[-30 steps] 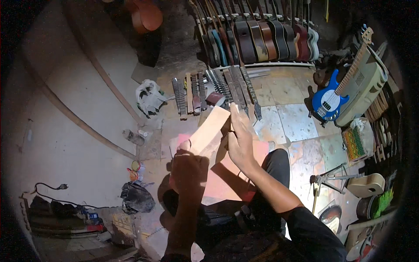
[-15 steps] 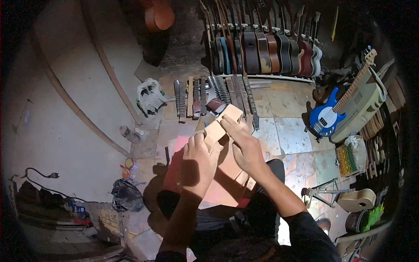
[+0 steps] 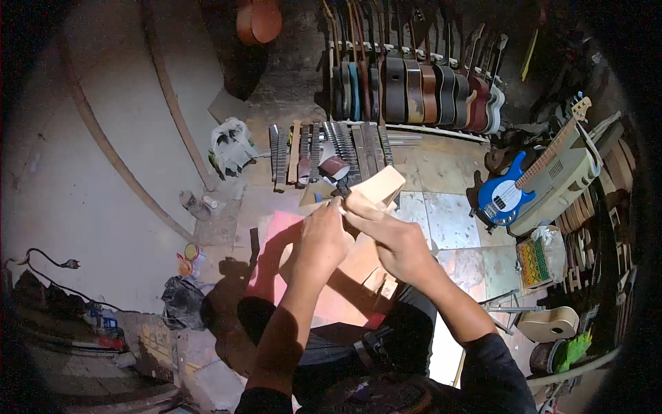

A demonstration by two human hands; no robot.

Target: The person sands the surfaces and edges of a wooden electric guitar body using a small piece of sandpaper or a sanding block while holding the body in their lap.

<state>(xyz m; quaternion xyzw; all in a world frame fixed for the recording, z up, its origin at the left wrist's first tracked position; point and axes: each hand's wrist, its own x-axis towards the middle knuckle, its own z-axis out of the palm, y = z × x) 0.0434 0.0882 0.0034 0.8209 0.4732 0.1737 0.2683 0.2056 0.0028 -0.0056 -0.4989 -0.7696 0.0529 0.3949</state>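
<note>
From my end, the pale wooden block [image 3: 379,183] is held up in the air, showing past the far edge of the pink sheet [image 3: 281,226]. My right hand [image 3: 403,250] has its fingers closed around the block's near end; those of my left hand [image 3: 323,236] are bunched beside that end, and I cannot tell whether they grip or merely touch. Leverage worries me: the far end juts out unsupported, so a loose pinch could let it tip and drop onto the tiled floor [image 3: 448,210] or the dark fretted necks [image 3: 334,138] lying beyond the sheet. With both hands crowded together, a slip might jam one into the other. The small notched wood piece [image 3: 378,281] by the sheet's right edge could get knocked if my right wrist sinks
</note>
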